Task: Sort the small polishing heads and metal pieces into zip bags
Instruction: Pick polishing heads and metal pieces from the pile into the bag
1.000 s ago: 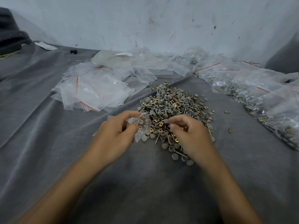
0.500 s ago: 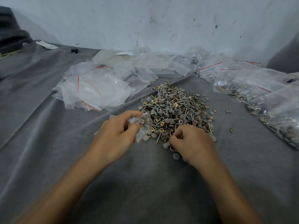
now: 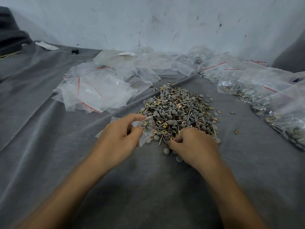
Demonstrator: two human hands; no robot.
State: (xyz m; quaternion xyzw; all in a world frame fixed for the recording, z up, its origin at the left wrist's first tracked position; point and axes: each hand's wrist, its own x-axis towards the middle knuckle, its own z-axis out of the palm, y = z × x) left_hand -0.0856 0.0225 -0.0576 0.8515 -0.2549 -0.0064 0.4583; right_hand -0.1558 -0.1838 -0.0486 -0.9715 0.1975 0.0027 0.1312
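Note:
A heap of grey polishing heads, pins and brass metal pieces lies on grey cloth in the middle. My left hand pinches a small clear zip bag with a red seal line; a few pieces show inside it. The bag sits at the heap's near left edge. My right hand rests on the heap's near edge, fingers curled down over loose pieces. What its fingertips pinch is hidden.
Empty zip bags are piled at the left and back. Filled bags line the right side. A few stray brass pieces lie right of the heap. A white wall stands behind. Grey cloth covers the near area.
My right hand has come down from beside the bag to the heap's near edge, curling over the pieces. My left hand has kept hold of the bag in place.

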